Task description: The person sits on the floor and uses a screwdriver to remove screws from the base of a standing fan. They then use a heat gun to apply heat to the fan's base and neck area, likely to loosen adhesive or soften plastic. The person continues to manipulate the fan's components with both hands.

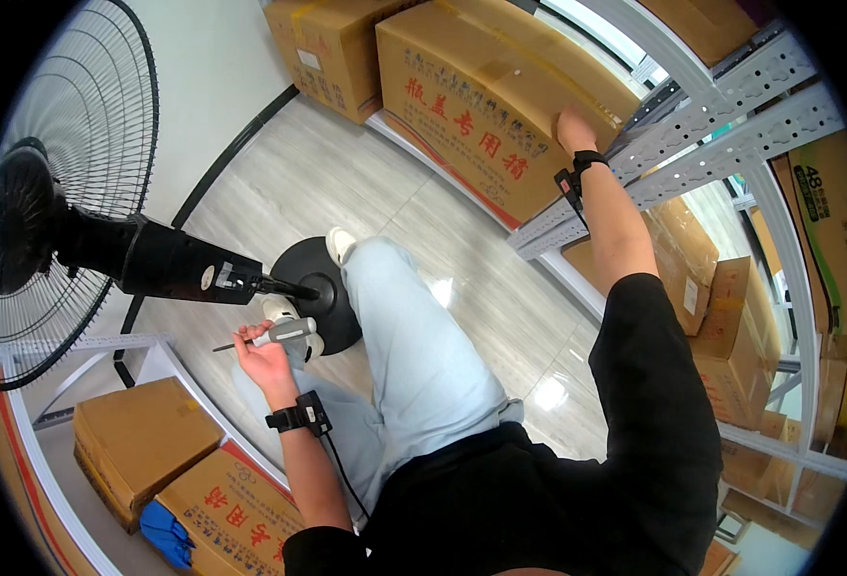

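Tiled floor (529, 317): left hand (262, 357) grips 1 screwdriver (295, 329) off the lower-left shelf (176, 370) corner. Right hand (575, 130), closure undeterminable, at 1 taped carton (471, 125), contents hidden, along upper shelf (396, 136) edge.

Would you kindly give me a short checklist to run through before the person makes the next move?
1. Screwdriver held in the left hand: ok.
2. Right hand supported: ok, it appears to rest on the large carton.
3. Fan standing on its round base: ok.
4. Fan switched off: cannot tell.
5. Shoes clear of the base: cannot tell, both appear at its edge.
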The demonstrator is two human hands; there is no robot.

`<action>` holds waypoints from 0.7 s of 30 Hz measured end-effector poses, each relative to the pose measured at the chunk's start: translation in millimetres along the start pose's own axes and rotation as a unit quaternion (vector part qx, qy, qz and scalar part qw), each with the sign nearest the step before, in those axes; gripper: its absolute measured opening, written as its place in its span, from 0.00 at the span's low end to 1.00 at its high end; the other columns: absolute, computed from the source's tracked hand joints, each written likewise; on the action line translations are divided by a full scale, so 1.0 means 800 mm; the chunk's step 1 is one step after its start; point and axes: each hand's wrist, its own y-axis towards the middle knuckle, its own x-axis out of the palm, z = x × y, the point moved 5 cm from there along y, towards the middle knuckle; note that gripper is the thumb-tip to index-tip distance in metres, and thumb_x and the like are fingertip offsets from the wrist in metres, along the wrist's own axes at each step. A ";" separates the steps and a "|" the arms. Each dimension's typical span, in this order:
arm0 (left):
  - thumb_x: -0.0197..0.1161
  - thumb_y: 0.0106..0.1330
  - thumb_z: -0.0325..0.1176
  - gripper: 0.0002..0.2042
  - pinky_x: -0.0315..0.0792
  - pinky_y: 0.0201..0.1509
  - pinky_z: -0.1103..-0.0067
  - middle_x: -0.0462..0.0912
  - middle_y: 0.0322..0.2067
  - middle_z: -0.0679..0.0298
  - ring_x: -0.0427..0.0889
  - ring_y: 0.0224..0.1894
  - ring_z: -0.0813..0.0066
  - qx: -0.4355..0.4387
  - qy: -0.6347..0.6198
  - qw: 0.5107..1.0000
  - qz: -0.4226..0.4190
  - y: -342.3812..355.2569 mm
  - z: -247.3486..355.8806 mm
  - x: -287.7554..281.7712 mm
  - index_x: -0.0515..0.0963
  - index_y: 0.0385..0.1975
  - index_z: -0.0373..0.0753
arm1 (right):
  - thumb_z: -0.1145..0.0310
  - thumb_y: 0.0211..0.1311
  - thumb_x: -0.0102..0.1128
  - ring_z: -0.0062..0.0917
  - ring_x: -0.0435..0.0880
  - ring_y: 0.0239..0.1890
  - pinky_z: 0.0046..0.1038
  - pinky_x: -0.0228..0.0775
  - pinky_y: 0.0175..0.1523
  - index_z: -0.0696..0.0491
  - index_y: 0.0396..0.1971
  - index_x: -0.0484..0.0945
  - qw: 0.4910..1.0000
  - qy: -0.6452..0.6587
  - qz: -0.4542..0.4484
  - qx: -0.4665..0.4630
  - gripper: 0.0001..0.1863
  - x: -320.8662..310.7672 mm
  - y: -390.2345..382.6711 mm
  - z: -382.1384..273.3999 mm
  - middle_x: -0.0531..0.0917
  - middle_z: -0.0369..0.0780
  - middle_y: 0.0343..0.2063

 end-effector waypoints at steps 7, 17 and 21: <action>0.46 0.71 0.39 0.12 0.67 0.46 0.71 0.65 0.23 0.66 0.65 0.28 0.72 0.001 0.001 1.000 0.001 -0.001 0.005 0.000 0.68 0.30 0.38 | 0.70 0.62 0.44 0.48 0.79 0.46 0.44 0.73 0.48 0.64 0.47 0.70 1.000 -0.006 0.017 0.011 0.17 0.000 0.004 -0.010 0.78 0.56 0.43; 0.46 0.71 0.39 0.12 0.67 0.45 0.70 0.65 0.23 0.66 0.65 0.27 0.73 -0.001 0.001 1.000 -0.002 -0.001 0.005 0.000 0.68 0.30 0.37 | 0.70 0.61 0.46 0.47 0.78 0.48 0.43 0.72 0.49 0.64 0.45 0.72 0.999 -0.027 -0.002 -0.041 0.16 0.009 0.018 -0.001 0.77 0.55 0.45; 0.46 0.71 0.39 0.12 0.67 0.45 0.70 0.65 0.23 0.66 0.65 0.27 0.73 0.010 0.007 1.000 -0.007 0.000 0.013 -0.003 0.68 0.30 0.37 | 0.69 0.61 0.45 0.48 0.78 0.47 0.43 0.72 0.49 0.61 0.42 0.76 0.999 0.000 -0.005 -0.042 0.15 0.019 0.020 -0.010 0.77 0.54 0.45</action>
